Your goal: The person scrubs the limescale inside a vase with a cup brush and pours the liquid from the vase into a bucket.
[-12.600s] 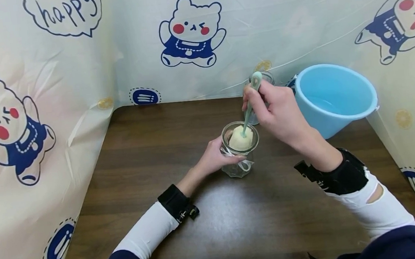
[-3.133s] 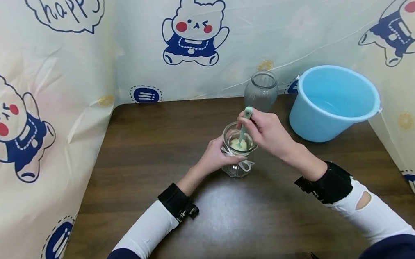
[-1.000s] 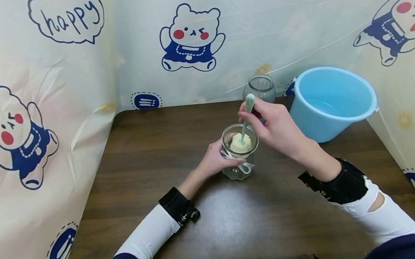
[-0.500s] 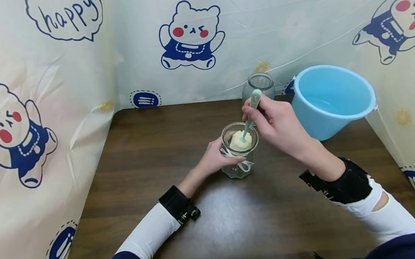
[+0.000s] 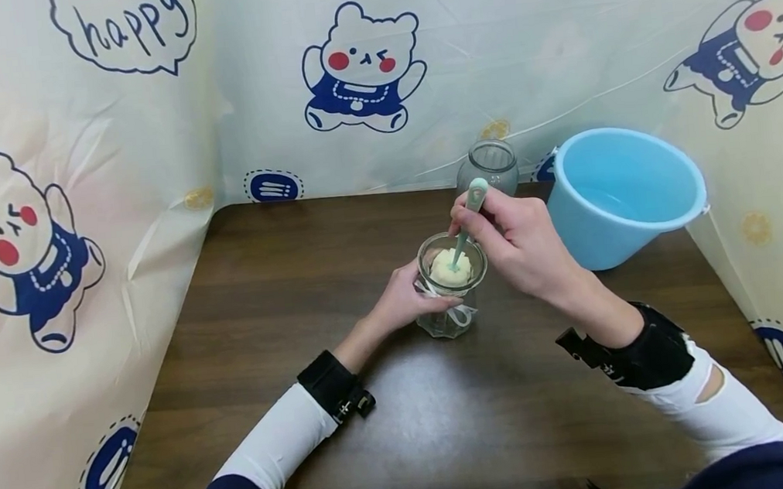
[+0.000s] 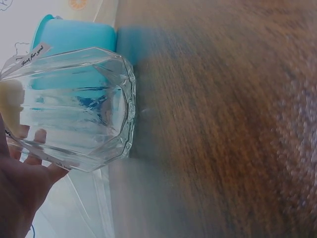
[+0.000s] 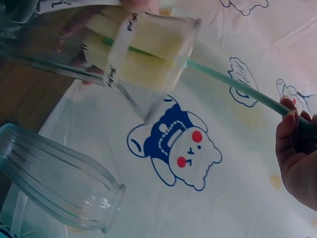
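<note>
A clear glass vase [image 5: 447, 325] with a white printed ribbon around its neck stands upright on the table. My left hand [image 5: 402, 302] holds it round the neck from the left; in the left wrist view several fingertips show behind the glass. My right hand [image 5: 527, 244] pinches the pale green handle [image 5: 474, 197] of a bottle brush, above and right of the vase's mouth. The brush's cream sponge head [image 5: 451, 272] sits inside the neck. In the right wrist view, the handle runs slanted into the sponge [image 7: 148, 49], which fills much of the neck's width.
A second, ribbed glass vase [image 5: 500, 177] stands behind at the table's back edge, partly hidden by my right hand. Right of it is a light blue bucket [image 5: 604, 241]. A pale sheet with printed bears [image 5: 365, 68] walls in the brown table [image 5: 396, 454].
The sponge was deeper in the vase about three seconds ago, then came up into the neck. Since half a second ago, my right hand has lowered the brush slightly. The left hand keeps its hold.
</note>
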Action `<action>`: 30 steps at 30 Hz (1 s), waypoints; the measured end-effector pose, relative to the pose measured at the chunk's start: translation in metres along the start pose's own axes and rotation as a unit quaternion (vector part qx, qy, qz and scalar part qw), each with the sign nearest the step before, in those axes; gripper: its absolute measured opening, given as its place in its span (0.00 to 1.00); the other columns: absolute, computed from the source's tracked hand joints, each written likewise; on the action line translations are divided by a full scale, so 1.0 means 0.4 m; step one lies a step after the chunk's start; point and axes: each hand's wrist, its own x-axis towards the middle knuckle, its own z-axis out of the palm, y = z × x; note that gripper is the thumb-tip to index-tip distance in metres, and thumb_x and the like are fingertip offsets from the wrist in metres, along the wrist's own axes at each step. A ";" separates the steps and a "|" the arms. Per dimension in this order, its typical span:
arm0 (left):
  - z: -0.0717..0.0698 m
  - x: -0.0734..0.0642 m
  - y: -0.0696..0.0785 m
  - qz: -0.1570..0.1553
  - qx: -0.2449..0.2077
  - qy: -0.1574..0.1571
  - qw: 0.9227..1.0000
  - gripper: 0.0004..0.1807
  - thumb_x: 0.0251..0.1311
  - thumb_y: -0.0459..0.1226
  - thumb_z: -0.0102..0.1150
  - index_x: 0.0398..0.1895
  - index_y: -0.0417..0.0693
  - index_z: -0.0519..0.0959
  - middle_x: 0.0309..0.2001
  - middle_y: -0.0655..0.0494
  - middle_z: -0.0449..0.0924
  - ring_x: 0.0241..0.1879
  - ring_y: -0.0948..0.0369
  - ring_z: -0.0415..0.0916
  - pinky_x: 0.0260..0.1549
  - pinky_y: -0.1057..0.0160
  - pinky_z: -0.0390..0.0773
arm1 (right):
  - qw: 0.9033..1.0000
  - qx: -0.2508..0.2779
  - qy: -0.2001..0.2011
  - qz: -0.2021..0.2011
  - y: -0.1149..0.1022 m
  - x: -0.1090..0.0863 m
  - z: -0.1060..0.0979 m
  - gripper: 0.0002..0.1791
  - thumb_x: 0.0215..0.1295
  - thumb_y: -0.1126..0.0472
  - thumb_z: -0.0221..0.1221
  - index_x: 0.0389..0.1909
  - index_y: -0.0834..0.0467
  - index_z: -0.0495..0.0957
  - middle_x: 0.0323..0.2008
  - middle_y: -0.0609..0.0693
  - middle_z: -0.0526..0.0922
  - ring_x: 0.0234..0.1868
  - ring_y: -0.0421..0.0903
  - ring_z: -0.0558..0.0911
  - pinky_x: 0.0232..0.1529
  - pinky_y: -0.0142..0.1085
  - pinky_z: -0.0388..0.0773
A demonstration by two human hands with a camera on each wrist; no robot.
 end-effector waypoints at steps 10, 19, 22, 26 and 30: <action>0.011 0.007 -0.040 -0.005 0.003 -0.004 1.000 0.40 0.40 0.41 0.77 0.62 0.45 0.74 0.49 0.48 0.83 0.47 0.61 0.77 0.49 0.56 0.78 | 0.999 0.008 -0.037 0.021 0.024 0.000 0.029 0.05 0.70 0.64 0.55 0.38 0.59 0.80 0.31 0.51 0.87 0.29 0.39 0.79 0.29 0.33 0.76; 0.029 0.016 -0.100 -0.002 -0.004 -0.001 1.000 0.39 0.39 0.49 0.77 0.59 0.51 0.75 0.47 0.55 0.84 0.47 0.65 0.77 0.50 0.59 0.78 | 0.999 -0.008 -0.032 -0.008 0.033 0.013 0.020 0.05 0.68 0.64 0.57 0.39 0.62 0.77 0.34 0.49 0.86 0.32 0.37 0.81 0.31 0.31 0.78; 0.028 0.015 -0.099 -0.001 -0.004 -0.001 1.000 0.38 0.39 0.48 0.76 0.59 0.52 0.75 0.47 0.56 0.84 0.46 0.65 0.77 0.48 0.59 0.78 | 0.997 -0.036 -0.075 -0.002 0.045 0.007 0.022 0.06 0.70 0.63 0.55 0.42 0.62 0.76 0.36 0.51 0.84 0.35 0.39 0.80 0.35 0.35 0.81; 0.029 0.013 -0.094 0.003 -0.001 0.002 1.000 0.38 0.40 0.48 0.76 0.59 0.52 0.76 0.47 0.55 0.84 0.46 0.65 0.76 0.49 0.60 0.78 | 0.993 -0.058 -0.105 0.007 0.043 0.013 0.007 0.08 0.72 0.62 0.53 0.45 0.62 0.73 0.37 0.52 0.83 0.36 0.41 0.80 0.36 0.38 0.82; 0.016 0.004 -0.040 0.003 0.000 0.001 1.000 0.37 0.41 0.43 0.76 0.58 0.45 0.75 0.47 0.50 0.84 0.46 0.63 0.76 0.50 0.59 0.77 | 0.992 -0.055 -0.110 0.020 0.025 0.027 -0.024 0.09 0.72 0.62 0.52 0.47 0.61 0.73 0.37 0.50 0.84 0.33 0.40 0.79 0.29 0.35 0.78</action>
